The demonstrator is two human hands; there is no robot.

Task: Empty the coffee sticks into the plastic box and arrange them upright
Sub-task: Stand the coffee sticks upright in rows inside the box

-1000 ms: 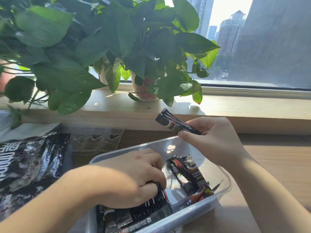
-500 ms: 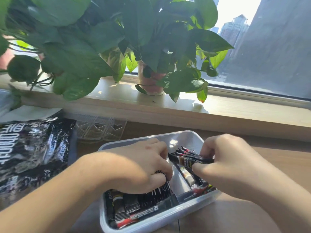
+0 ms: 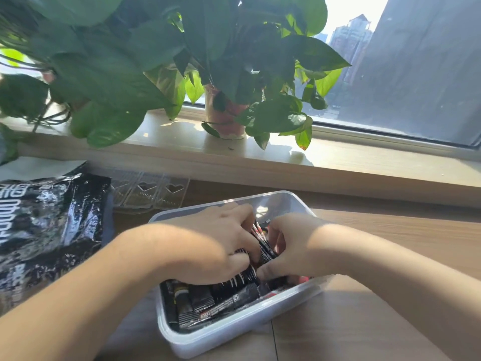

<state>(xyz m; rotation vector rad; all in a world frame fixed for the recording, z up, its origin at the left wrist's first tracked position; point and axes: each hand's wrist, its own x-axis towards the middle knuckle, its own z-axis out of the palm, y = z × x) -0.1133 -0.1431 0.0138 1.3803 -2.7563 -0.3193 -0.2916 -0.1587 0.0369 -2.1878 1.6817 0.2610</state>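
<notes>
A clear plastic box (image 3: 234,332) sits on the wooden table in front of me. Black coffee sticks (image 3: 218,302) with red and white print fill its near left part, packed side by side. My left hand (image 3: 208,246) is inside the box, fingers curled over the top of that bundle. My right hand (image 3: 291,246) is also in the box, just right of the left, pinching a few sticks (image 3: 264,247) against the bundle. Both hands hide the middle of the box. The black coffee bag (image 3: 44,230) lies flat at the left.
A clear plastic tray with heart-shaped cut-outs (image 3: 153,191) lies behind the box. A raised wooden windowsill (image 3: 338,162) runs along the back, carrying a potted plant (image 3: 226,118) whose big leaves hang over the left side. Bare wooden table (image 3: 403,235) stretches to the right.
My right hand has brought its few sticks down from above the box's far edge into the box, against the bundle under my left hand. The view has shifted left.
</notes>
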